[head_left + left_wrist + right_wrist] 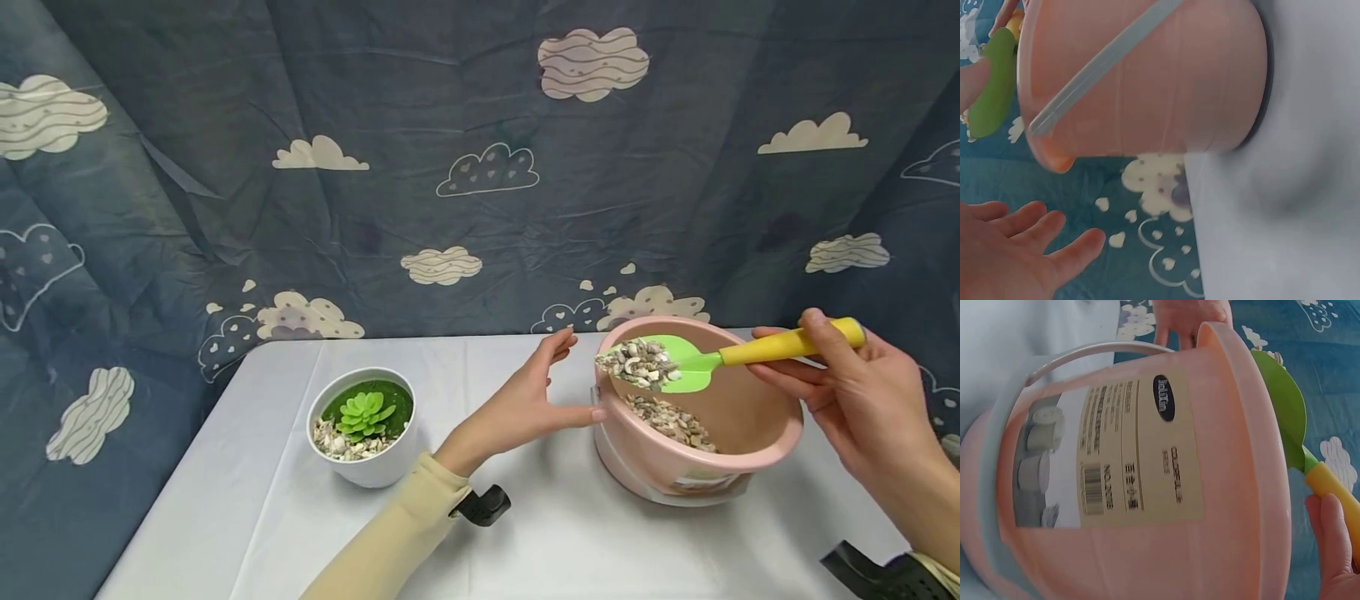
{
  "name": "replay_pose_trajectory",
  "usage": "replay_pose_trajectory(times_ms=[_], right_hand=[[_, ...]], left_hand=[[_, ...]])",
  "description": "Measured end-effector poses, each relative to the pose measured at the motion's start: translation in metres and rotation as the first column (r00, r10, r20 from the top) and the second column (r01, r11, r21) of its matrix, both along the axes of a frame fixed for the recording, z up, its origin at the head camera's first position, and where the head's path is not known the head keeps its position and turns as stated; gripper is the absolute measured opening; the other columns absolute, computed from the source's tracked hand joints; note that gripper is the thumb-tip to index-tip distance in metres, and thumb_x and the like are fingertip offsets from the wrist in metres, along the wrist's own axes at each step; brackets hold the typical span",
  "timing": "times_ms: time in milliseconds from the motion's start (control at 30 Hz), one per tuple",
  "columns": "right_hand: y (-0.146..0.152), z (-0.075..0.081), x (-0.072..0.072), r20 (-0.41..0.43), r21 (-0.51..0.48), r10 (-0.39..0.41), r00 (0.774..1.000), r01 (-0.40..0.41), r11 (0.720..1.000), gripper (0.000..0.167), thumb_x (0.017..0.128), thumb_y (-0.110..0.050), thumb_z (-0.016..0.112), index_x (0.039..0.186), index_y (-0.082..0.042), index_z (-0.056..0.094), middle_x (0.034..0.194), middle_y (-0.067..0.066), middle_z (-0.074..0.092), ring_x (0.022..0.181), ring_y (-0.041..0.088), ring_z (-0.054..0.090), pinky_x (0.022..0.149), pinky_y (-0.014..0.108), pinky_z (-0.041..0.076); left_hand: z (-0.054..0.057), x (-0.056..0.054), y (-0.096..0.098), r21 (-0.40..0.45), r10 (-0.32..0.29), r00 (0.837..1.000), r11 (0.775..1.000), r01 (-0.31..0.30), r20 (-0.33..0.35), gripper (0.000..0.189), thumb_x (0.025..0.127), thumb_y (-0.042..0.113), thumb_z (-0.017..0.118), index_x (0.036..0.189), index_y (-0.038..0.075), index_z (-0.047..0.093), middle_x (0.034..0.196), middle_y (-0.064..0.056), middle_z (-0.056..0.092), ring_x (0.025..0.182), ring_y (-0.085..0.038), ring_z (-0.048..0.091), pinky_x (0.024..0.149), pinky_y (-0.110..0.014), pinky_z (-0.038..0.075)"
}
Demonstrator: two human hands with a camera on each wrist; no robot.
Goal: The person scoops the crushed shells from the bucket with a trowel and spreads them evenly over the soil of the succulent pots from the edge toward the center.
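Observation:
My right hand (862,383) grips the yellow handle of a small green trowel (693,367) above a pink bucket (757,400). Mixed pebbles (637,362) are heaped on the trowel's blade, near the bucket's left rim. More pebbles (675,423) lie inside the bucket. My left hand (517,408) is held beside the bucket's left side, fingers spread, with nothing in it; its thumb tip overlaps the rim in the head view. In the right wrist view, the bucket's paper label (1110,456) and grey handle (997,487) show, the handle hanging down.
Left of my left forearm stands a white pot (375,475) holding a green succulent (365,414), with pale pebbles over part of its green surface. A white cloth covers the table (540,533). Behind it hangs a dark blue curtain (420,100) with cloud prints.

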State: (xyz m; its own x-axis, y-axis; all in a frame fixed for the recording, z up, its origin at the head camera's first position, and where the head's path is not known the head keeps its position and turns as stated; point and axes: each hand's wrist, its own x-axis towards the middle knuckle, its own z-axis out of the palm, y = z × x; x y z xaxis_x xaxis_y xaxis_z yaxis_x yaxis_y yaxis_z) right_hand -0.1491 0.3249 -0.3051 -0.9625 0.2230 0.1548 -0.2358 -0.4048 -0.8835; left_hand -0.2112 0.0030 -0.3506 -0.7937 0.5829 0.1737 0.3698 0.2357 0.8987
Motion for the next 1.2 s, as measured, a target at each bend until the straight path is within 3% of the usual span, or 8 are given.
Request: replay_pose_trajectory(times_ms=[300, 467, 600, 1000, 1200], right_hand=[[-0.014, 0.002, -0.005, 0.023, -0.006, 0.039, 0.999, -0.039, 0.999, 0.029, 0.097, -0.014, 0.06, 0.122, -0.006, 0.048, 0.104, 0.009, 0.072, 0.086, 0.027, 0.072, 0.064, 0.039, 0.057], [-0.022, 0.005, -0.006, 0.023, 0.033, 0.035, 0.999, -0.036, 0.999, 0.03, 0.097, -0.015, 0.061, 0.122, -0.006, 0.048, 0.103, 0.008, 0.073, 0.086, 0.025, 0.072, 0.064, 0.038, 0.057], [-0.027, 0.006, -0.007, 0.024, -0.001, 0.051, 0.998, -0.051, 0.999, 0.027, 0.097, -0.014, 0.061, 0.12, -0.006, 0.05, 0.103, 0.01, 0.073, 0.087, 0.027, 0.072, 0.065, 0.04, 0.056], [-0.046, 0.006, -0.01, -0.034, -0.116, 0.16, 0.986, -0.163, 0.98, 0.018, 0.099, -0.008, 0.056, 0.116, -0.001, 0.054, 0.106, 0.019, 0.071, 0.094, 0.034, 0.069, 0.07, 0.044, 0.055], [-0.059, 0.007, -0.011, -0.08, -0.137, 0.181, 0.98, -0.191, 0.972, 0.017, 0.1, -0.007, 0.055, 0.115, 0.0, 0.054, 0.106, 0.021, 0.07, 0.093, 0.037, 0.068, 0.071, 0.045, 0.053]], left_hand=[[0.008, 0.007, -0.02, -0.138, 0.053, 0.992, 0.988, -0.069, -0.117, 0.107, 0.079, 0.047, 0.079, 0.159, 0.026, 0.01, 0.157, 0.013, 0.024, 0.142, -0.007, 0.024, 0.113, -0.042, 0.028], [0.014, 0.012, -0.03, -0.182, 0.09, 0.986, 0.977, -0.115, -0.138, 0.106, 0.079, 0.048, 0.079, 0.159, 0.027, 0.011, 0.158, 0.013, 0.023, 0.142, -0.008, 0.025, 0.112, -0.042, 0.029], [0.018, 0.015, -0.038, -0.232, 0.126, 0.977, 0.959, -0.165, -0.172, 0.104, 0.08, 0.05, 0.077, 0.158, 0.029, 0.012, 0.158, 0.011, 0.023, 0.142, -0.01, 0.027, 0.111, -0.042, 0.031], [0.023, 0.025, -0.07, -0.326, 0.246, 0.91, 0.875, -0.356, -0.333, 0.104, 0.078, 0.058, 0.075, 0.158, 0.029, 0.015, 0.157, 0.006, 0.029, 0.142, -0.02, 0.031, 0.11, -0.046, 0.031], [0.024, 0.03, -0.09, -0.354, 0.269, 0.874, 0.835, -0.421, -0.405, 0.104, 0.078, 0.058, 0.075, 0.158, 0.026, 0.016, 0.156, 0.003, 0.031, 0.141, -0.02, 0.031, 0.112, -0.045, 0.028]])
